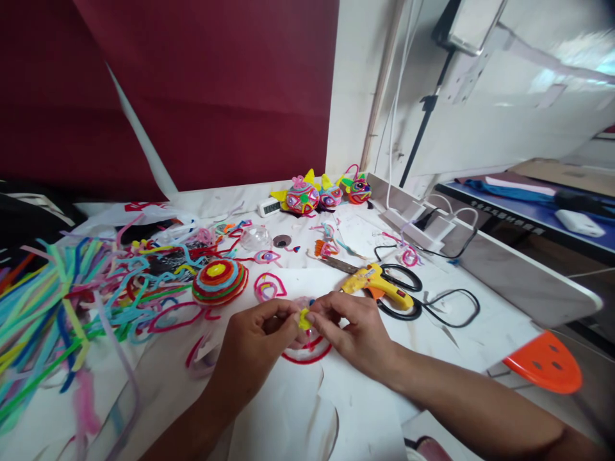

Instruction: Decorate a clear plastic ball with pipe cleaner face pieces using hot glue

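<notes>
Between my two hands is a small yellow piece of pipe cleaner (pixel 304 319). My left hand (pixel 262 330) pinches its left side with thumb and forefinger. On the other side, my right hand (pixel 353 330) grips it the same way. Under my hands lies a red pipe-cleaner curve (pixel 310 355) around something clear, partly hidden by my fingers. A striped dome wound from pipe cleaners (pixel 220 282) sits to the left. Close to my right hand are a yellow glue gun (pixel 377 285) and black-handled scissors (pixel 401 278).
Loose pipe cleaners (pixel 62 307) are heaped on the left. Several finished pipe-cleaner figures (pixel 302 195) stand at the back beside a small digital timer (pixel 268 207). A power strip (pixel 423 224) with cords lines the right edge. An orange stool (pixel 545 363) is at the right.
</notes>
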`<action>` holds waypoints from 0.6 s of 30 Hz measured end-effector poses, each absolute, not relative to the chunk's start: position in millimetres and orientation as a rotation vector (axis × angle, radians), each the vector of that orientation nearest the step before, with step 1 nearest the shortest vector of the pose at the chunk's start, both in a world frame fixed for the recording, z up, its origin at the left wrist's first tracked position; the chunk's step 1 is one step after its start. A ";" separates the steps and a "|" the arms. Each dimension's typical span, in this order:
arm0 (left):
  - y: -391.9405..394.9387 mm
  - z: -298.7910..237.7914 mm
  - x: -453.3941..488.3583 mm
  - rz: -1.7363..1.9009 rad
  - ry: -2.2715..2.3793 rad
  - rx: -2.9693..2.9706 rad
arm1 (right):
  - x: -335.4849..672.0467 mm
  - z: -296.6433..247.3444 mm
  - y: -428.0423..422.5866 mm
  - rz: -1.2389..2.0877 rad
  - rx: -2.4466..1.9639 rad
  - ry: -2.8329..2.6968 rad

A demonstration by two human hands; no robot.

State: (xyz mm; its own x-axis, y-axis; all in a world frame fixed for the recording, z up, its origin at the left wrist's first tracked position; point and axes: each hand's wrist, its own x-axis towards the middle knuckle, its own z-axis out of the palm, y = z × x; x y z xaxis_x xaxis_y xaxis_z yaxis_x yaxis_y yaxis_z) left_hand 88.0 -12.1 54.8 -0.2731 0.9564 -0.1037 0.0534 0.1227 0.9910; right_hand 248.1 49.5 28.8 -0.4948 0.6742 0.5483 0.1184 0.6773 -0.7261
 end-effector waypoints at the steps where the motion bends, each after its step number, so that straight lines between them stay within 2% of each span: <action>1: -12.5 55.1 87.5 1.269 1.511 1.061 | 248.4 28.4 49.5 0.797 -0.613 -2.002; 10: -12.9 48.1 80.4 1.141 1.480 1.330 | 249.5 29.2 54.4 0.893 -0.502 -2.043; 18: -11.1 48.8 78.8 1.054 1.472 1.409 | 252.5 32.5 55.6 1.157 -0.600 -1.995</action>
State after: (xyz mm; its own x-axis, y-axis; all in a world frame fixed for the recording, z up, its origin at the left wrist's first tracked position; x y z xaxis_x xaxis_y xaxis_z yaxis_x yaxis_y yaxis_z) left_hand 78.8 -11.1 48.8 -0.0347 0.9993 -0.0120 0.3107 0.0222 0.9503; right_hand 252.5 55.6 32.5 -0.6162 0.6978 0.3653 0.0295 0.4839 -0.8746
